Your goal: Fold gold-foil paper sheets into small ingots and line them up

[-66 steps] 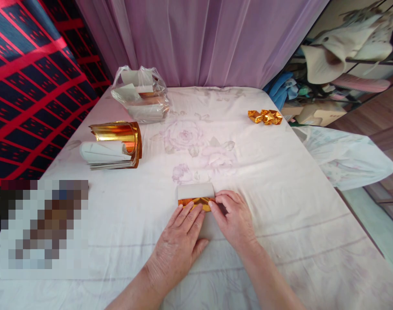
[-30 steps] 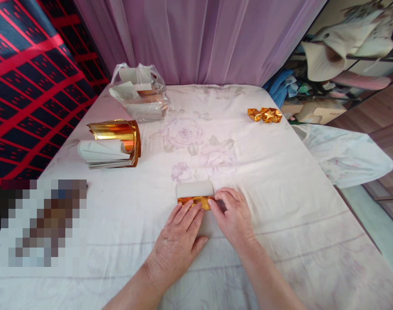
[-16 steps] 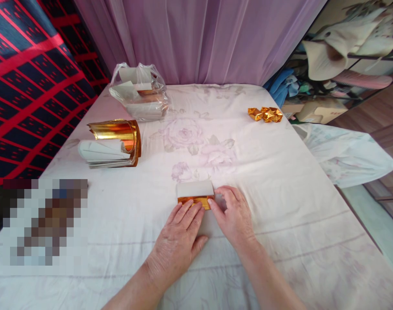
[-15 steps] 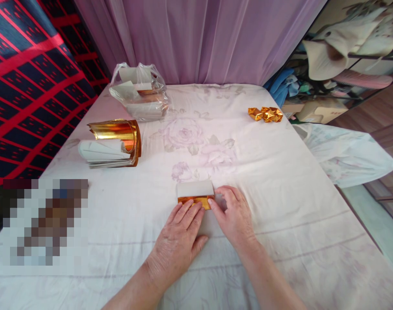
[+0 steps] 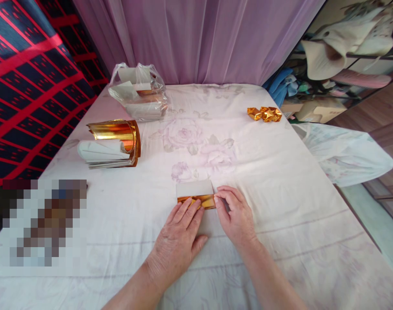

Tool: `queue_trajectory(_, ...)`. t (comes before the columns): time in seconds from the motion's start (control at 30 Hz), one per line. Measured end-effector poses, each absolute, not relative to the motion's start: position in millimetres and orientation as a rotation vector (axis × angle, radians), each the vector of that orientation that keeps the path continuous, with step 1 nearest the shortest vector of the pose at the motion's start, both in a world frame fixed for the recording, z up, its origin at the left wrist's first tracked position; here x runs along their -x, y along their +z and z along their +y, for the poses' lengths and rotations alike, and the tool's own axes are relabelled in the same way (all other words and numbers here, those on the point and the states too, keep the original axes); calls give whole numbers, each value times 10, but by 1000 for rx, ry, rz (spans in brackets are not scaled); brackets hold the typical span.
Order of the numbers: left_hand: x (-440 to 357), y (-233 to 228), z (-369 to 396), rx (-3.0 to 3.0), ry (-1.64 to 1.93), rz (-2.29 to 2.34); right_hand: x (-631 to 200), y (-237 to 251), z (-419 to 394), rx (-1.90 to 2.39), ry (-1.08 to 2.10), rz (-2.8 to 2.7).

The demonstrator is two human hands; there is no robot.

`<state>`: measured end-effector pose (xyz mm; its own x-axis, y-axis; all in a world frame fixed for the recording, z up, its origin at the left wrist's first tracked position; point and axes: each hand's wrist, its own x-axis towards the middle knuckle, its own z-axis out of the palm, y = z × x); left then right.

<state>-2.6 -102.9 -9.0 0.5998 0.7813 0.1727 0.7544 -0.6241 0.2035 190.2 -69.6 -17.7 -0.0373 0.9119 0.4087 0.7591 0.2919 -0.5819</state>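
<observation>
**Two hands pressing a gold-and-white sheet on a flowered cloth**

The left hand [image 5: 180, 241] is lying flat, palm down and fingers spread, on the near part of a folded paper sheet [image 5: 195, 188], its fingertips reaching the shiny gold band that is showing along the sheet's middle. It is pressing rather than gripping; nothing is closed in it. The right hand [image 5: 237, 215] is resting just to the right, thumb and forefinger pinching the right end of that gold band, the remaining fingers curled loosely on the cloth. The sheet is lying near the middle of the table, towards the near edge, its white far flap facing up and its near portion hidden under the left palm.

The tablecloth [image 5: 280, 172] is pale with faint rose prints and is covering the whole surface. Far to the left, a stack of gold foil papers [image 5: 114, 142] is curling upward, white backs showing at its left end. Beyond it, at the far left, a clear plastic bag [image 5: 138, 92] is holding more white and gold sheets. At the far right, well apart from the hands, a small cluster of folded gold pieces [image 5: 265, 114] is sitting near the table's edge. A mauve curtain [image 5: 199, 38] is hanging behind the table.
</observation>
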Motion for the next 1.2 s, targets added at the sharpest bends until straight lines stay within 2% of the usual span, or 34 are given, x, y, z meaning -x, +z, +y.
queue_trajectory(0.37,13,-115,-1039,-2670,351,1329,-1861,-113,-738,1470,271,-1995)
queue_trajectory(1.2,30,-131,-1028,-2677,374,1314,-1850,-121,-760,1645,276,-1975)
